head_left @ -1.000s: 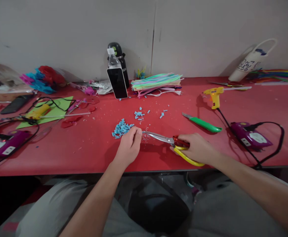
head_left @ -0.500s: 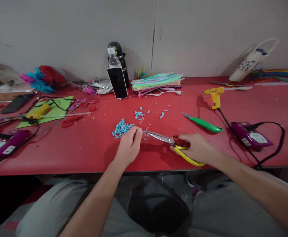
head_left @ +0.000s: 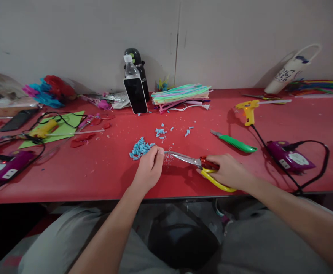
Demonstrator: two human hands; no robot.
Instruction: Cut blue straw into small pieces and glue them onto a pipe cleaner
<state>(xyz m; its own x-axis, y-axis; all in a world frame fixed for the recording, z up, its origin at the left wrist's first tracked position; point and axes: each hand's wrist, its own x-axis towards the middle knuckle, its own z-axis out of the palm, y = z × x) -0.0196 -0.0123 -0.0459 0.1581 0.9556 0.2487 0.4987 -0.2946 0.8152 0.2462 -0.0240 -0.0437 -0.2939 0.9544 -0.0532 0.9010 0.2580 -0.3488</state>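
Note:
My right hand is closed round the red and yellow handles of a pair of scissors. Their blades point left, and the tips reach the fingertips of my left hand. Thumb and fingers of that left hand are pinched together; whatever lies between them is too small or hidden to name. Just beyond the left hand lies a pile of short blue pieces. A smaller cluster of blue pieces is scattered farther back, with tiny pale crumbs around the blades.
A green utility knife lies right of the scissors, blade out. Behind it rests a yellow glue gun, its cord near a purple power box. A phone leans on a bottle at the back, beside bundled pipe cleaners.

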